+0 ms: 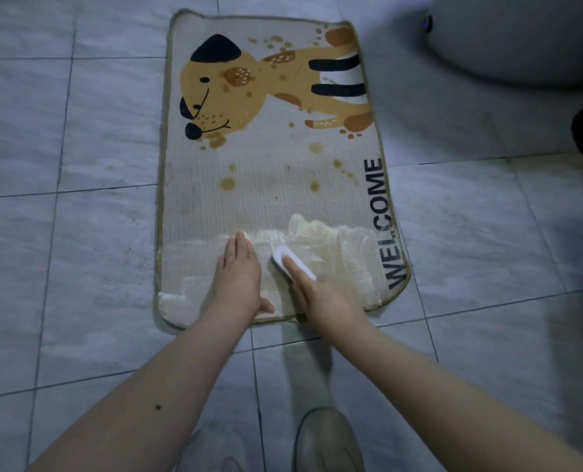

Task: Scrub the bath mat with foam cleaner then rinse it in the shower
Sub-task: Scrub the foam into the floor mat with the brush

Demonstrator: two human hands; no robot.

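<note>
White foam (320,247) lies smeared across the near end of one bath mat (259,185), which is spread flat on the grey tiled floor (79,233). Two bare hands work on it. The left hand (240,279) presses flat on the mat with fingers straight and close together, holding nothing. The right hand (324,298) is wrapped around one white scrub brush (291,264), its index finger stretched along the top; the brush seems to sit bristles-down in the foam, though blur hides its underside. Two pale shoes (327,441) stand on the tiles just short of the mat's near edge. Open floor runs along the mat's left side; a rounded grey fixture (521,39) stands beyond its far right corner.
</note>
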